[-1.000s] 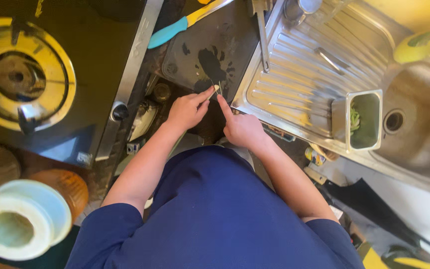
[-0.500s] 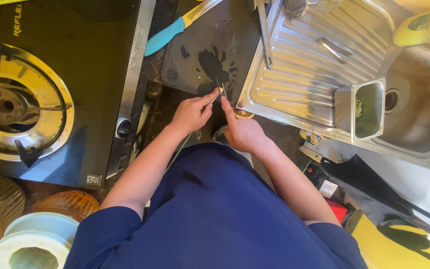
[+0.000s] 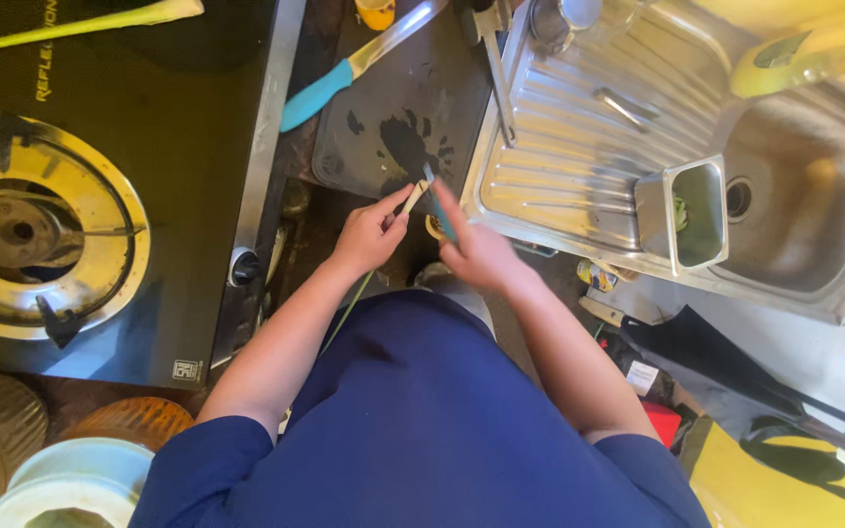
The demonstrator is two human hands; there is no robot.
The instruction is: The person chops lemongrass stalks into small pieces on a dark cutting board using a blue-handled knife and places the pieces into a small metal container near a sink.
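Note:
My left hand (image 3: 372, 235) pinches the pale end of a thin green stalk (image 3: 411, 198), whose green stem trails down past my wrist. My right hand (image 3: 476, 252) holds a small teal-handled knife (image 3: 438, 213), its tip against the stalk's pale end. Both hands are close together above the near edge of a dark cutting board (image 3: 398, 127), in front of my blue shirt.
A larger teal-handled knife (image 3: 344, 73) lies across the cutting board. A black gas stove (image 3: 41, 230) is on the left, with a long green stalk (image 3: 70, 24) on its far side. On the right, a steel sink and drainboard (image 3: 579, 166) hold a metal container (image 3: 694, 210). Round lids sit bottom left.
The view has drifted so the stove and sink sit lower in frame. My hands stay together; the small knife's tip now shows against the stalk.

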